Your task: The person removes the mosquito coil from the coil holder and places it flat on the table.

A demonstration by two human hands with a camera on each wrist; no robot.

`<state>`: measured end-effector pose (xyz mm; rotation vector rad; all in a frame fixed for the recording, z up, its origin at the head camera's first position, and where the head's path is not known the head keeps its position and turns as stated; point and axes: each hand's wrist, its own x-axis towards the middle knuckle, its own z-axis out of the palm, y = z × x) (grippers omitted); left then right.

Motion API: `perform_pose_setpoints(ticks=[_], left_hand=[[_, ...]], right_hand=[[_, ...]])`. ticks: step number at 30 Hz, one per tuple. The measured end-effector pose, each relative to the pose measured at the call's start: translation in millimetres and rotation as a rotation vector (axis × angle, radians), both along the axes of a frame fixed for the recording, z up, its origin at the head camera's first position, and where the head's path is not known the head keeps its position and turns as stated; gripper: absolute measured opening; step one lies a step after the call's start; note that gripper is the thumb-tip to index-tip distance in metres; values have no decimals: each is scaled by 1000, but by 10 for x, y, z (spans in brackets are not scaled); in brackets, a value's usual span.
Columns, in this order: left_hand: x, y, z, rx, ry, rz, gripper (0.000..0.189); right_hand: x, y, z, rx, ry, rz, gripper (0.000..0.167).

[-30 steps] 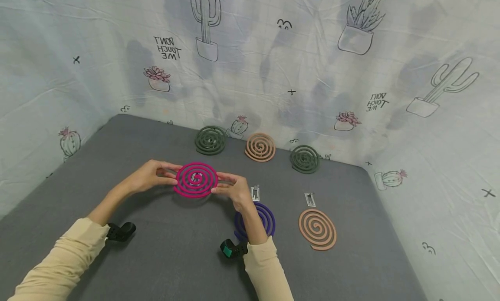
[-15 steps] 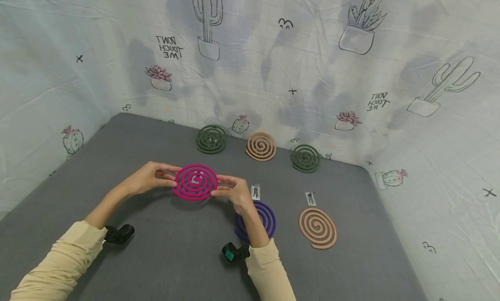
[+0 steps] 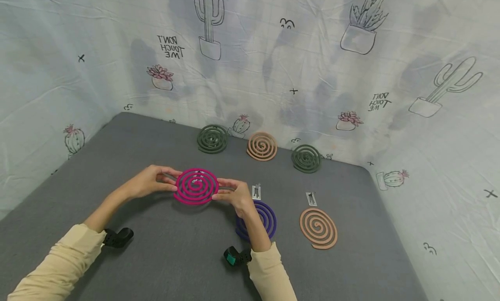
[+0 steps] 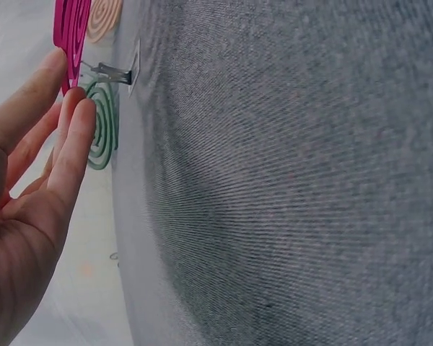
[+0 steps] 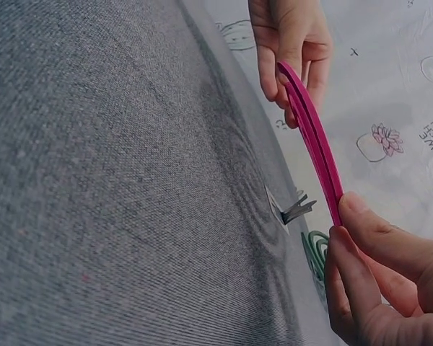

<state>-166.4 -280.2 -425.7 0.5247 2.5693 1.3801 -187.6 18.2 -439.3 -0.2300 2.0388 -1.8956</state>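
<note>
Both hands hold a pink mosquito coil (image 3: 197, 183) level above the table, one at each side. The left hand (image 3: 154, 180) pinches its left edge between thumb and fingers; the right hand (image 3: 239, 198) pinches the opposite edge. Seen edge-on in the right wrist view, the coil (image 5: 322, 144) hangs clear of the cloth. A small metal coil stand (image 5: 296, 209) with raised prongs is on the table beyond and below it. In the head view, parts of that stand show through the pink spiral. Under the right forearm, a purple coil (image 3: 275, 223) is partly hidden.
Along the back lie a green coil (image 3: 212, 139), a tan coil (image 3: 262, 146) and another green coil (image 3: 306, 158). Two metal stands (image 3: 256, 191) are on the right half, with a tan coil (image 3: 318, 225) in front of one. A printed cloth (image 3: 250, 75) walls the grey table.
Both hands have brought the pink coil slightly nearer to the person, so more of the stand shows near its far edge. The grips stay the same; the head view has shifted slightly.
</note>
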Motion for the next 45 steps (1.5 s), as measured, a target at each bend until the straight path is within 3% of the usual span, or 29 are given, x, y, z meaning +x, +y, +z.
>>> perform_pose_setpoints(ticks=[10, 31, 45], left_hand=[[38, 2, -8, -17, -10, -13, 46], [62, -16, -133, 38, -56, -81, 44], [79, -11, -184, -18, -61, -99, 44]], right_hand=[[67, 13, 16, -17, -26, 7, 51], [148, 41, -66, 17, -16, 54, 51], [216, 23, -123, 67, -17, 64, 57]])
